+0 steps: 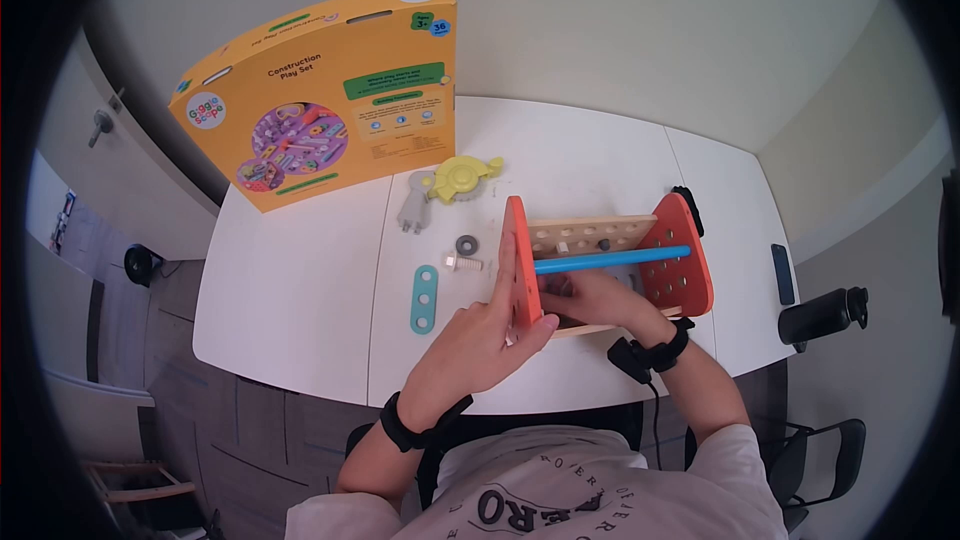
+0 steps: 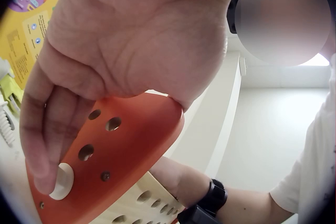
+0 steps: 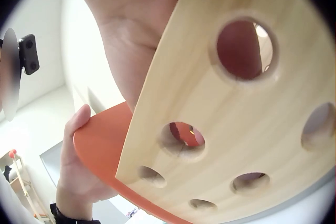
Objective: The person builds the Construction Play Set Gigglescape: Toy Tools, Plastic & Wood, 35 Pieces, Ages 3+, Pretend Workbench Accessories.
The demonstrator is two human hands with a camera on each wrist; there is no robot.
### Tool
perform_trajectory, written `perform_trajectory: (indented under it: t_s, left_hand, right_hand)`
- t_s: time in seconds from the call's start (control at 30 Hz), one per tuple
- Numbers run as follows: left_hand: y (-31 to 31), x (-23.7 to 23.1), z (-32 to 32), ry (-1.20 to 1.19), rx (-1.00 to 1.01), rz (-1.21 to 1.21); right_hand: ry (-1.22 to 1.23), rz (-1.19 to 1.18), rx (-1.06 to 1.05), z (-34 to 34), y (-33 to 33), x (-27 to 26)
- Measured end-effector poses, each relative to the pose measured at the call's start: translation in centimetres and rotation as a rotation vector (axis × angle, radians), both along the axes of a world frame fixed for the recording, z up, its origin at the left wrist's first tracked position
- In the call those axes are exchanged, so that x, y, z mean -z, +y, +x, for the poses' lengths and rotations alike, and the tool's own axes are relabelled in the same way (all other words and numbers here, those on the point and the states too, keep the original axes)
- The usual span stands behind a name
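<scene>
A toy toolbox with orange-red end panels [image 1: 685,250], pale wooden perforated sides and a blue rod handle [image 1: 615,260] stands on the table. My left hand [image 1: 475,345] holds its left end panel [image 2: 134,145], fingers along the outer face and thumb at the near edge. One left fingertip presses a cream round bolt head [image 2: 64,182] on that face. Under the rod, my right hand [image 1: 600,298] reaches inside toward the same panel. The wooden side [image 3: 210,103] hides the right fingers in the right wrist view, so I cannot tell what they hold.
Left of the toolbox lie a teal three-hole strip [image 1: 424,300], a cream bolt [image 1: 464,262], a grey ring [image 1: 466,245] and a yellow-grey toy saw [image 1: 460,180]. Behind stands a yellow box [image 1: 320,90]. A phone [image 1: 782,275] and black bottle [image 1: 822,316] are at right.
</scene>
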State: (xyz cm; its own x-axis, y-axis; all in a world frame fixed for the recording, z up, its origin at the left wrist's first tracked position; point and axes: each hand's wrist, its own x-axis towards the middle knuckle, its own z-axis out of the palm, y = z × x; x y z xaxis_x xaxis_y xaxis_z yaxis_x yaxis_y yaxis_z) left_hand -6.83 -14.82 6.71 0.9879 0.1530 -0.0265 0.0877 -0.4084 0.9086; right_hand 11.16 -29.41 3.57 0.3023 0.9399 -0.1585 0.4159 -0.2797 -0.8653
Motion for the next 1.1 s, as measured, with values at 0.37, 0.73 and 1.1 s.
perform_trajectory:
  t_s: [0.37, 0.73, 1.1]
  left_hand:
    - [0.0, -0.1, 0.0, 0.003, -0.004, 0.004]
    - [0.0, 0.3, 0.1, 0.001, 0.012, 0.006]
    - [-0.1, 0.2, 0.0, 0.015, 0.009, -0.004]
  right_hand:
    - [0.017, -0.023, -0.019, -0.2, -0.1, -0.5]
    - [0.136, -0.021, -0.124, -0.1, -0.3, 0.1]
    - [-0.031, -0.015, 0.031, -0.1, -0.3, 0.1]
